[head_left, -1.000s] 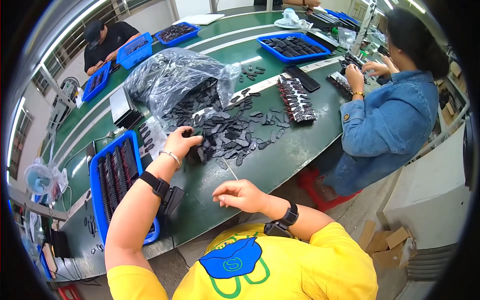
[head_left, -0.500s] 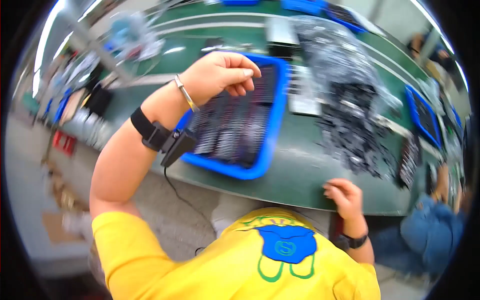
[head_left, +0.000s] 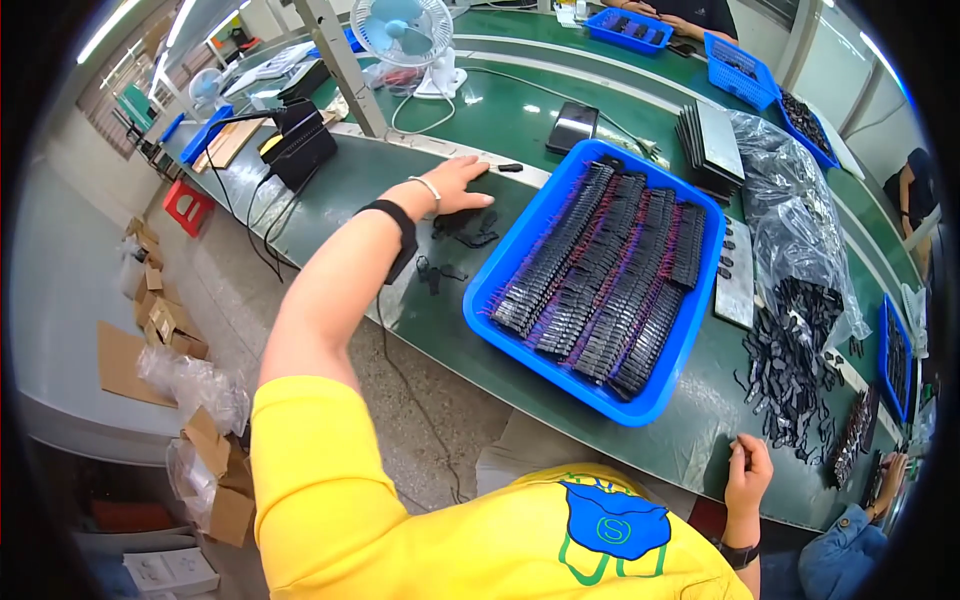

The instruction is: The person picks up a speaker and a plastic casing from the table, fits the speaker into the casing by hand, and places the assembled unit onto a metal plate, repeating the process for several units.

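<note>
My left hand (head_left: 455,187) reaches over the green table with fingers stretched and thumb apart, holding nothing visible. Below its fingers lie several small loose black parts (head_left: 476,238), and one black piece (head_left: 510,168) sits just past the fingertips. To the right of this hand stands a blue plastic tray (head_left: 480,312), filled with upright rows of small black parts (head_left: 610,270) with thin reddish-purple bits between them. At the front edge of the table, my right hand (head_left: 750,470) has its fingers curled in; anything inside them is hidden.
A pile of black parts (head_left: 795,375) spills from a clear plastic bag (head_left: 795,200) on the right. Stacked metal plates (head_left: 712,145) and a phone-like black device (head_left: 573,127) lie behind the tray. A fan (head_left: 405,30) and black box (head_left: 300,145) stand left. Another person's hand (head_left: 888,480) shows right.
My left hand has moved from above the tray to the loose parts on its left, and its fingers have opened out. The view has shifted left; my right hand stays by the table edge.
</note>
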The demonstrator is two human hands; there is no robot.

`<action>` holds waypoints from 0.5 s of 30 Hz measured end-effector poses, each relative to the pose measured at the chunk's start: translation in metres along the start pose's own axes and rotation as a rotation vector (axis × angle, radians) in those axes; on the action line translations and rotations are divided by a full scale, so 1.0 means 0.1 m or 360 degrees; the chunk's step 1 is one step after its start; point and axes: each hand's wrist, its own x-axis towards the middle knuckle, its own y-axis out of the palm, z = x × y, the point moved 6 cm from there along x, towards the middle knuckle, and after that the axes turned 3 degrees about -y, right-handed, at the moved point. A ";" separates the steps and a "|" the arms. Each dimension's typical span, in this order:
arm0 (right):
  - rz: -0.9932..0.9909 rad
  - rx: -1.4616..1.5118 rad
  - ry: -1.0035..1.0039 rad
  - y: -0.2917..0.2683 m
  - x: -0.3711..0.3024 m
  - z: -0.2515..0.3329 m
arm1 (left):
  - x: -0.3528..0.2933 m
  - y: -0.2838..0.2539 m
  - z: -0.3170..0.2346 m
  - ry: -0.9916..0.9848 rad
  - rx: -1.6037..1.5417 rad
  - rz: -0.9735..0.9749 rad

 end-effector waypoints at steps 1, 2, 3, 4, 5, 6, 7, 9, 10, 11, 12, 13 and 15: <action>-0.0005 -0.0029 0.0017 -0.02 -0.01 0.00 | 0.11 0.03 -0.05 -0.0011 0.0070 0.0036; -0.0013 -0.0036 0.0023 -0.02 0.00 0.01 | 0.15 0.03 -0.06 0.0000 0.0067 0.0036; -0.0010 -0.0050 0.0032 -0.02 0.00 0.03 | 0.14 0.07 -0.04 -0.0056 0.0012 0.0113; -0.0001 -0.0059 0.0039 -0.01 0.02 0.05 | 0.09 0.11 -0.01 -0.0119 -0.0042 0.0191; 0.0012 -0.0065 0.0043 -0.01 0.04 0.05 | 0.01 0.16 0.02 -0.0189 -0.0096 0.0270; 0.0015 -0.0065 0.0054 -0.01 0.03 0.04 | -0.06 0.17 0.01 -0.0186 -0.0097 0.0282; 0.0007 -0.0062 0.0057 -0.02 0.04 0.03 | -0.18 0.18 -0.01 -0.0138 -0.0189 0.0316; -0.0001 -0.0050 0.0054 -0.02 0.03 0.01 | -0.45 0.16 -0.08 -0.0055 -0.0376 0.0379; 0.0012 -0.0045 0.0053 0.00 0.03 0.01 | -0.57 0.13 -0.12 -0.0068 -0.0379 0.0384; -0.0012 -0.0052 0.0035 0.00 0.04 0.02 | -0.69 0.04 -0.17 -0.0075 -0.0298 0.0314; -0.0038 -0.0059 0.0018 0.00 0.04 0.02 | -0.80 -0.04 -0.23 -0.0081 -0.0217 0.0244; -0.0063 -0.0061 -0.0006 -0.01 0.05 0.03 | -0.92 -0.09 -0.24 -0.0094 -0.0131 0.0171; -0.0051 -0.0036 -0.0004 0.00 0.04 0.01 | -1.17 -0.06 -0.08 -0.0260 -0.0125 0.0183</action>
